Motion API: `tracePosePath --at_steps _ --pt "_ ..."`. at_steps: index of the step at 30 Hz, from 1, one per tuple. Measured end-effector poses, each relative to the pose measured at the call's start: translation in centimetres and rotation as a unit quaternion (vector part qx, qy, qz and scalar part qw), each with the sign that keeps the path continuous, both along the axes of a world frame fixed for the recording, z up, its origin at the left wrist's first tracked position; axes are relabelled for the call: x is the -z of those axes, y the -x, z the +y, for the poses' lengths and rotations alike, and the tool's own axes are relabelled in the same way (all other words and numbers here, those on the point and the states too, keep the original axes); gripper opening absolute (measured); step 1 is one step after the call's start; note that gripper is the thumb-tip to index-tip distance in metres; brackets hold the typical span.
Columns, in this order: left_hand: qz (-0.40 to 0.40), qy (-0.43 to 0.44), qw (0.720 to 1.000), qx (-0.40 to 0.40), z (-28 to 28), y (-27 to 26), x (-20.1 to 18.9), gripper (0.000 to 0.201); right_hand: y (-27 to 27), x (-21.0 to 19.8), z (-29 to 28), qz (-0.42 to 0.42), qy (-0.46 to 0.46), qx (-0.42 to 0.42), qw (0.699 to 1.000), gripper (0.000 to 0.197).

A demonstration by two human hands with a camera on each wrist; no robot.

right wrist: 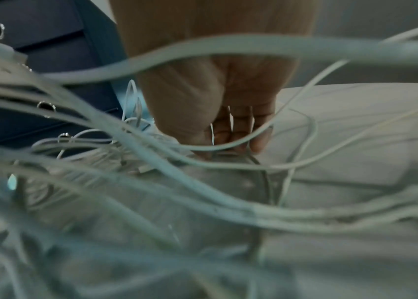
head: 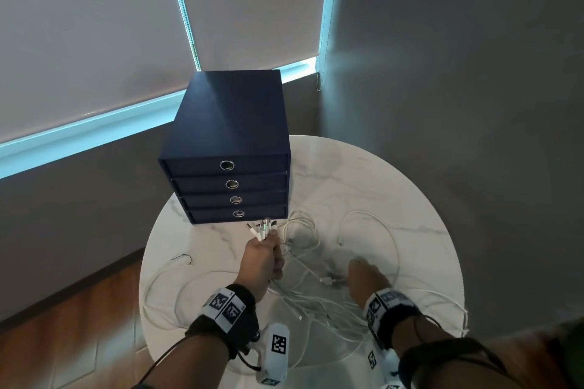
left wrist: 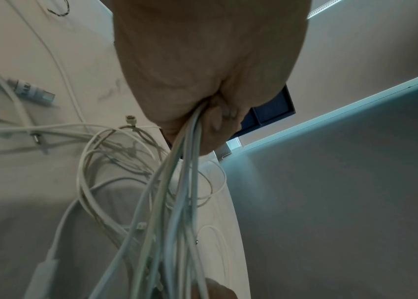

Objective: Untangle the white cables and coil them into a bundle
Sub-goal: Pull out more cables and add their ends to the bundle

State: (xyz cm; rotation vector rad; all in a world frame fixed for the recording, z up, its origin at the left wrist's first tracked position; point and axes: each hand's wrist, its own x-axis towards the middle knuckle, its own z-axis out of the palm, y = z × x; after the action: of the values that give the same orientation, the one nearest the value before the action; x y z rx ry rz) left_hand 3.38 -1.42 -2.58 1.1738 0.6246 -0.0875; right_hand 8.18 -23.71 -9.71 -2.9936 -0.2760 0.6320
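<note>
Several white cables [head: 305,240] lie tangled in loops on a round white marble table [head: 395,186]. My left hand [head: 267,254] is raised above the table in front of the drawer box and grips a bunch of cable ends, whose plugs [head: 262,227] fan out above the fist. In the left wrist view the strands [left wrist: 187,161] hang down from the closed fingers [left wrist: 218,119]. My right hand [head: 363,267] reaches down to the table on the right. Its fingers [right wrist: 238,129] point straight down with their tips among thin strands. A white plug [head: 327,280] lies just left of it.
A dark blue drawer box [head: 230,123] with ring pulls stands at the table's back left, close behind the left hand. Cable loops hang over the table's left and right edges. A thin dark wire [head: 183,257] lies at the left rim. Grey walls stand close behind.
</note>
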Motion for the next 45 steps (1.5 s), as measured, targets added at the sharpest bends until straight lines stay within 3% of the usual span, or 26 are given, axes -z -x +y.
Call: tracePosePath --at_steps 4,8,11,14,19,21,25,28,33,37,40,43,45 --pt "-0.015 -0.001 1.0 0.001 -0.2 -0.1 0.1 0.04 -1.9 -1.9 -0.2 0.017 -0.136 0.121 0.983 0.018" --pt "-0.017 0.003 1.0 -0.002 -0.7 -0.3 0.5 0.036 -3.1 -5.9 1.0 -0.031 -0.36 0.201 0.91 0.006" --pt "-0.016 0.019 1.0 0.003 -1.3 -0.3 0.5 0.035 -2.7 -8.2 3.6 -0.046 -0.478 0.197 0.855 0.001" --pt "-0.029 0.023 0.999 0.019 -2.0 -0.4 0.2 0.035 -1.8 -8.6 5.9 -0.04 -0.519 0.164 0.838 0.003" --pt "-0.068 -0.002 0.995 0.067 -2.4 -0.3 -0.4 0.042 0.3 -8.5 7.9 -0.026 -0.493 0.057 0.868 0.013" --pt "-0.063 -0.03 0.996 0.058 -2.2 -0.4 -0.1 0.043 0.7 -8.4 8.0 -0.004 -0.503 0.024 0.864 0.016" --pt "-0.032 -0.03 0.999 0.003 -1.6 -0.8 0.6 0.025 0.8 -9.0 7.3 0.043 -0.533 -0.009 0.845 0.016" --pt "-0.035 0.028 0.997 -0.057 -1.7 -0.9 -0.4 0.023 0.2 -8.9 5.9 0.063 -0.512 -0.006 0.857 0.022" --pt "-0.095 0.183 0.966 -0.157 0.0 -1.7 -1.6 0.032 -1.0 -6.6 0.8 0.009 -0.401 0.037 0.915 0.017" --pt "-0.092 0.152 0.977 -0.119 1.7 -1.8 -1.5 0.031 -2.6 -5.3 -3.0 -0.064 -0.342 0.133 0.928 0.014" --pt "-0.085 0.09 0.989 -0.076 1.5 -1.5 -1.5 0.029 -3.8 -6.5 -3.2 -0.067 -0.426 0.218 0.875 0.021" --pt "-0.084 0.025 0.996 -0.031 0.5 -1.1 -1.6 0.026 -4.0 -9.8 -1.4 0.0 -0.592 0.254 0.765 0.025" --pt "-0.095 -0.001 0.995 -0.014 0.0 -1.1 -1.8 0.031 -3.5 -11.9 0.3 0.067 -0.654 0.238 0.715 0.016"
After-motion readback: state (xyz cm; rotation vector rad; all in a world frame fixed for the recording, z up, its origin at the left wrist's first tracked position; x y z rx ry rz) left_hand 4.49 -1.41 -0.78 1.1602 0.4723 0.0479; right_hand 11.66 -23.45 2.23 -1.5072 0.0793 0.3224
